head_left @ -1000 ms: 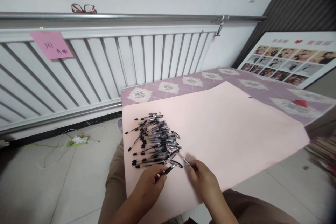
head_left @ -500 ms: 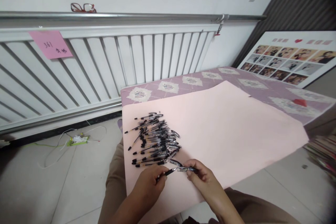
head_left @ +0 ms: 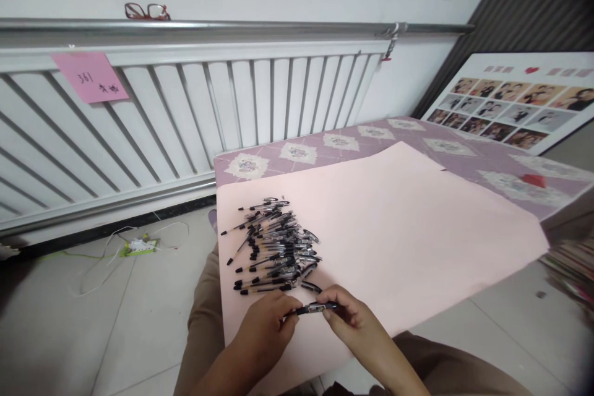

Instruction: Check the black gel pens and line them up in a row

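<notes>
My left hand [head_left: 268, 323] pinches the barrel of a black pen [head_left: 301, 310] near the table's front edge. My right hand [head_left: 351, 317] grips the pen's clear-and-black cap [head_left: 318, 307] between thumb and fingers. The cap sits over the pen's tip, so both hands hold one continuous piece; how far it is pushed on is too small to tell. Just beyond my hands lies a loose heap of similar pens [head_left: 278, 247], with black ends to the left and separate caps [head_left: 310, 286] along its right side.
Pink paper [head_left: 408, 229] covers much of the table over a purple patterned cloth [head_left: 341, 141]. A white radiator [head_left: 278, 99] runs behind it. Glasses [head_left: 147, 11] rest on the pipe. A photo board [head_left: 515, 99] leans at the right. A power strip [head_left: 139, 247] lies on the floor.
The pen tip and cap were slightly apart before; now the cap is over the tip. My two hands have come together along the pen. The heap has not moved.
</notes>
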`<state>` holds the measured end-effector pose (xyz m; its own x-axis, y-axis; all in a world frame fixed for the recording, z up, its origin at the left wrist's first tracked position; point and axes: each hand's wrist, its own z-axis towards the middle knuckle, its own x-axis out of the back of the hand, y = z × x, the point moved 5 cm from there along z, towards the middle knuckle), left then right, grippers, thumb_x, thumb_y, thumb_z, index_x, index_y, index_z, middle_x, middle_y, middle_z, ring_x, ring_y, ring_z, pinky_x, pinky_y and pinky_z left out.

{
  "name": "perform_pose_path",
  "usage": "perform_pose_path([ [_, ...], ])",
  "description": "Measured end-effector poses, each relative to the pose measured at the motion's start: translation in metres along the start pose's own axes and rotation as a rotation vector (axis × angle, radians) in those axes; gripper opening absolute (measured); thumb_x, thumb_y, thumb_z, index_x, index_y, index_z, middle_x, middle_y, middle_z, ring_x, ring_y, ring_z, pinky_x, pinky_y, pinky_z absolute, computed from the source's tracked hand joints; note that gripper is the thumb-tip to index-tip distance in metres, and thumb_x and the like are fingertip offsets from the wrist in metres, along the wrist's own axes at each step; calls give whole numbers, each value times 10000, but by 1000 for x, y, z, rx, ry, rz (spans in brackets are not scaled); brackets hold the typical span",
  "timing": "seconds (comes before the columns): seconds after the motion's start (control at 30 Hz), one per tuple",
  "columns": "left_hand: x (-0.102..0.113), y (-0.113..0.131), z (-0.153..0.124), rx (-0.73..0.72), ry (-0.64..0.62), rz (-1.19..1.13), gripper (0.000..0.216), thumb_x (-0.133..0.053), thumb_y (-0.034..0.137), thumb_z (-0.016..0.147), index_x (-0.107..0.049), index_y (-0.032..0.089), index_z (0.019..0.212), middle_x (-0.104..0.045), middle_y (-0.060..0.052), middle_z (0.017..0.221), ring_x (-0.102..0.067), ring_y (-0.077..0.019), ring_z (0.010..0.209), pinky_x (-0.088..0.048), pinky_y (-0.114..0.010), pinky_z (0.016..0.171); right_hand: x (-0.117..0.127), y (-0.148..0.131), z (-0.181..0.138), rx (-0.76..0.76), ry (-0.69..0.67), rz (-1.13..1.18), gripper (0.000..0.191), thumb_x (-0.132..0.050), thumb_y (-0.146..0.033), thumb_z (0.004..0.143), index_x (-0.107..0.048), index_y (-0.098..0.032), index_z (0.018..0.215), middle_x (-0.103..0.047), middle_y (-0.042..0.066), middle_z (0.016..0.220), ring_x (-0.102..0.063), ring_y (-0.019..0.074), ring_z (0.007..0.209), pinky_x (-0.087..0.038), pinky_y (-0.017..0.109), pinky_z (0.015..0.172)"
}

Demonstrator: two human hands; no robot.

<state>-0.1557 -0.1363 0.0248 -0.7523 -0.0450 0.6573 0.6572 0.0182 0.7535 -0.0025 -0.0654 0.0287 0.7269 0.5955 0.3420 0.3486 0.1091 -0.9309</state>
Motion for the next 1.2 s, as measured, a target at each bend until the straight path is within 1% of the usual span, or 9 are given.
perform_pose_path([
  [0.13,0,1,0,18,10,3,164,-532,123,744,-624,220,840,-605,-1,787,-545,-157,760,-390,-252,690,-5,-6,1,25,-15,-17,151,-508,-284,788,-614,-231,881,-602,-5,823,-543,157,752,-438,243,670],
  [0.33,-2,4,2,2,3,-1,145,-538,115,740,-614,213,815,-595,6,768,-535,-148,735,-372,-247,667,-8,-12,2,30,-15,-6,137,-517,-295,774,-619,-226,833,-610,-9,784,-553,161,747,-454,257,685],
  [0.6,-8,4,1,-10,-5,-52,209,-532,96,738,-619,238,864,-603,9,814,-550,-147,770,-391,-246,710,-11,-8,0,-8,-18,28,142,-512,-295,776,-614,-225,846,-613,-11,778,-553,165,751,-447,260,696],
  [0.73,-6,9,4,-20,23,-20,162,-507,134,768,-617,229,839,-598,-6,793,-549,-160,760,-404,-258,694,-7,-1,1,-14,52,150,224,-581,-357,750,-605,-229,933,-606,-4,813,-553,170,783,-449,278,732],
  [0.8,-4,12,7,-33,59,-27,167,-498,142,778,-612,230,861,-597,-13,810,-548,-166,775,-416,-269,712,-2,4,2,-31,134,252,285,-610,-393,728,-582,-232,962,-573,-16,762,-540,153,717,-456,268,676],
  [0.87,-3,16,11,-64,114,-69,199,-482,125,782,-598,230,905,-590,-20,859,-548,-164,811,-427,-274,740,0,10,2,-64,177,338,287,-628,-428,708,-580,-225,905,-529,-32,688,-508,132,633,-447,246,594],
  [0.97,-4,25,18,-123,186,-125,266,-452,79,775,-570,221,965,-551,-39,954,-536,-160,883,-433,-276,789,-5,11,2,-64,139,392,258,-639,-446,701,-579,-211,787,-521,-28,666,-492,125,616,-436,235,563],
  [1.07,-13,31,24,-133,180,-128,280,-443,59,763,-566,217,959,-519,-48,987,-528,-162,898,-435,-290,810,-7,11,3,-50,142,417,255,-632,-446,715,-571,-200,740,-522,-28,657,-493,122,622,-434,232,573],
  [1.2,-22,34,29,-137,128,-157,310,-438,57,764,-562,227,992,-525,-43,983,-527,-160,907,-441,-297,820,-7,13,7,-99,161,495,205,-615,-397,750,-567,-197,752,-519,-37,673,-500,106,621,-427,215,577],
])
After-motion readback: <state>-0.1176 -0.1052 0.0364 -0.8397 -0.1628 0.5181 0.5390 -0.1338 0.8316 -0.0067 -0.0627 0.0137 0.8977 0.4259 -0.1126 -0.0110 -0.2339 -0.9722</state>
